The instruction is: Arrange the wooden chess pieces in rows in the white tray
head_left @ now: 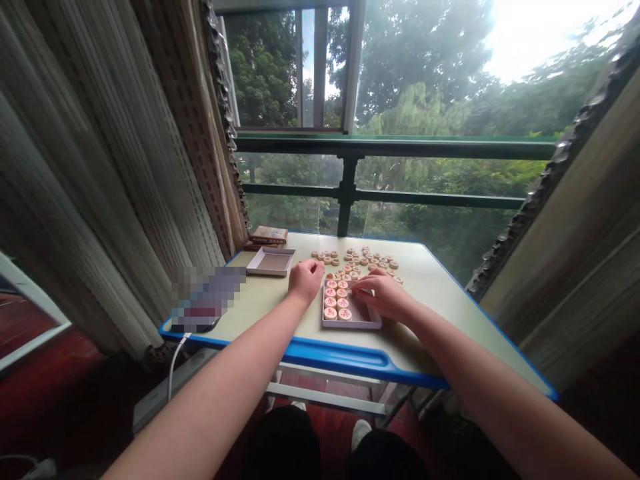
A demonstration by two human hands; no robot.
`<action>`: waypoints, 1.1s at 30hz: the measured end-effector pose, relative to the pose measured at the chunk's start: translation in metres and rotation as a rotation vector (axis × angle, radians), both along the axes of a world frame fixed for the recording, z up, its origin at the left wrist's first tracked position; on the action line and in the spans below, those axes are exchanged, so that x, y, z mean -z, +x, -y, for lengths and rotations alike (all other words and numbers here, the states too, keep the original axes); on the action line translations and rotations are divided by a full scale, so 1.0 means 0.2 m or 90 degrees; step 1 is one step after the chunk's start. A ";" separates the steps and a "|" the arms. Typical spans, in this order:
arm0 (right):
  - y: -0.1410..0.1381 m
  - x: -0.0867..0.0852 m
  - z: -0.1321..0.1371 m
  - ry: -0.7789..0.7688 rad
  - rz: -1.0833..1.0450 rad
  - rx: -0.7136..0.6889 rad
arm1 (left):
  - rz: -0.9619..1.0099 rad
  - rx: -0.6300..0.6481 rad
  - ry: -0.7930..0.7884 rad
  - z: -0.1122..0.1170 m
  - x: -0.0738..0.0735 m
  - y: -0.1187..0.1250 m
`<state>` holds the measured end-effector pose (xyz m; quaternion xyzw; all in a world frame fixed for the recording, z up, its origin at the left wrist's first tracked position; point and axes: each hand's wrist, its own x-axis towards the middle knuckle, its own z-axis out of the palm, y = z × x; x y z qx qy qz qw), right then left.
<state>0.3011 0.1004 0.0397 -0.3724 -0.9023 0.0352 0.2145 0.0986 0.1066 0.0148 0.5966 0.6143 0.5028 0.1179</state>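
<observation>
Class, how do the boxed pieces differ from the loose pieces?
The boxed pieces stand in two neat columns; the loose pieces lie scattered. The boxed pieces sit inside the box, nearer the person; the loose pieces lie on the table, farther off. Both are round and pale.

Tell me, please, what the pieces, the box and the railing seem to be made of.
Pieces: probably smooth wood, maybe plastic, judging by their pale tan colour. Box: likely matt card, from its thin, pale walls. Railing: perhaps painted metal, given its slim, dark green bars.
</observation>
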 end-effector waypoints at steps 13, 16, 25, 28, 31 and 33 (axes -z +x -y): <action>0.00 0.03 -0.02 -0.005 0.011 0.002 | -0.014 -0.019 -0.006 0.00 0.00 0.00; 0.02 0.02 -0.03 -0.013 -0.061 0.012 | -0.017 -0.022 -0.001 0.01 0.00 0.00; 0.13 -0.02 -0.12 -0.002 -0.112 0.302 | -0.019 -0.015 0.008 0.00 0.02 -0.01; 0.20 -0.05 -0.14 -0.112 -0.026 0.445 | -0.027 -0.007 0.014 0.02 0.01 -0.01; 0.24 -0.08 -0.13 -0.181 0.026 0.510 | -0.039 0.008 0.017 0.00 -0.03 0.00; 0.24 -0.10 -0.11 -0.220 0.066 0.504 | -0.047 0.066 -0.024 -0.06 -0.07 0.00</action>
